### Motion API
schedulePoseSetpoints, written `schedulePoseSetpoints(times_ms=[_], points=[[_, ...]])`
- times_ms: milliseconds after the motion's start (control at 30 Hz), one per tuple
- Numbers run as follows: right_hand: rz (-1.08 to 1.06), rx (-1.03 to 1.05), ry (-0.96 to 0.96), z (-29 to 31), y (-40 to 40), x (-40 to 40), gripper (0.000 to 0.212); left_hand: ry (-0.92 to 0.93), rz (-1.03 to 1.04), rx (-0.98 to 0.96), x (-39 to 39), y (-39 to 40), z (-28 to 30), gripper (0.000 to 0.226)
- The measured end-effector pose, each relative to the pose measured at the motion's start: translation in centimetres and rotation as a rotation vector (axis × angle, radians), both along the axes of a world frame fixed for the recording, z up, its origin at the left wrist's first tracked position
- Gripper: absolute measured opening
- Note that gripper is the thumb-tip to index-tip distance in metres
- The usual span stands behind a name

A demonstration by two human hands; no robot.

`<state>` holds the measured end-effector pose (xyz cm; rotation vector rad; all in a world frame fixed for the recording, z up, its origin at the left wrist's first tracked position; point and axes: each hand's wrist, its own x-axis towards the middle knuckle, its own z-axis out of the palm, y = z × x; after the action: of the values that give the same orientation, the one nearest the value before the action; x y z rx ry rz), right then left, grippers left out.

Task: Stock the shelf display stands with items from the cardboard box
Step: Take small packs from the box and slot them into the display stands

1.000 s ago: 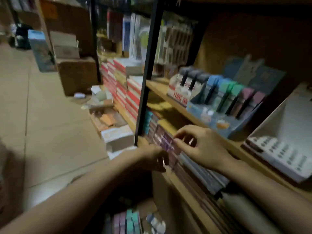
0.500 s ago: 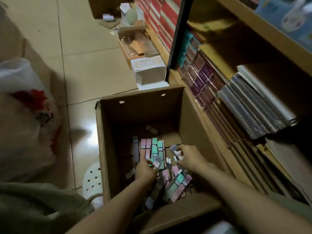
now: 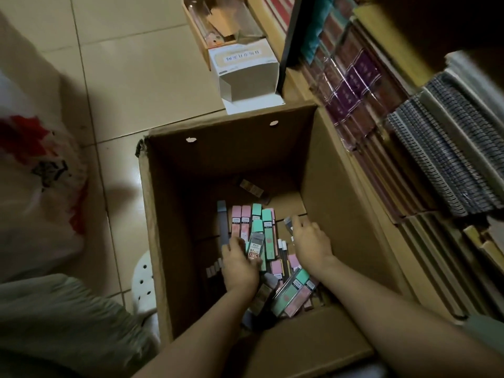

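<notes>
An open cardboard box [image 3: 169, 241] stands on the floor against the shelf. Its bottom holds several slim pencil-lead cases [image 3: 266, 233] in pink, mint green and grey, lying loose and in rows. Both my hands are down inside it. My left hand [image 3: 240, 267] grips a grey case with a red and white label [image 3: 255, 248], held upright above the pile. My right hand [image 3: 311, 246] reaches to the right of the pile and pinches a small grey case [image 3: 287, 222] at its fingertips. The display stands are out of view.
To the right, the wooden shelf [image 3: 302, 85] holds wrapped purple notebooks [image 3: 351, 85] and spiral notebooks [image 3: 447, 159]. A white open carton [image 3: 245, 69] and a tray of stock sit beyond the box. A white plastic bag [image 3: 41, 186] and a white perforated stool [image 3: 143, 282] are at the left.
A second ago my hands were up at the shelf's notebooks; the view dropped and both hands went into the box. Over the last half second they barely shifted among the cases.
</notes>
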<state>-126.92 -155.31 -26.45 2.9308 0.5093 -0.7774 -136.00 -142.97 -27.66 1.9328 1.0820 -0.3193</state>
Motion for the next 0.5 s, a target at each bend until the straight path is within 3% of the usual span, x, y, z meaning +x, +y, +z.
schedulePoseSetpoints(times_ms=[133, 267, 400, 500], points=[[0.038, 0.046, -0.072, 0.5, 0.2, -0.1, 0.067, -0.060, 0.172, -0.137, -0.1, 0.3, -0.3, 0.024], [-0.071, 0.238, -0.037, 2.2, -0.1, -0.2, 0.054, -0.118, 0.378, -0.218, 0.1, 0.2, 0.8, 0.016], [-0.572, 0.678, 0.282, 4.6, 0.8, -0.2, 0.046, -0.231, 0.493, -0.480, 0.0, 0.3, 2.7, 0.015], [-0.704, 0.839, 0.464, 5.6, 1.5, -0.8, 0.044, -0.327, 0.468, -0.658, 0.0, 0.2, 4.1, 0.017]])
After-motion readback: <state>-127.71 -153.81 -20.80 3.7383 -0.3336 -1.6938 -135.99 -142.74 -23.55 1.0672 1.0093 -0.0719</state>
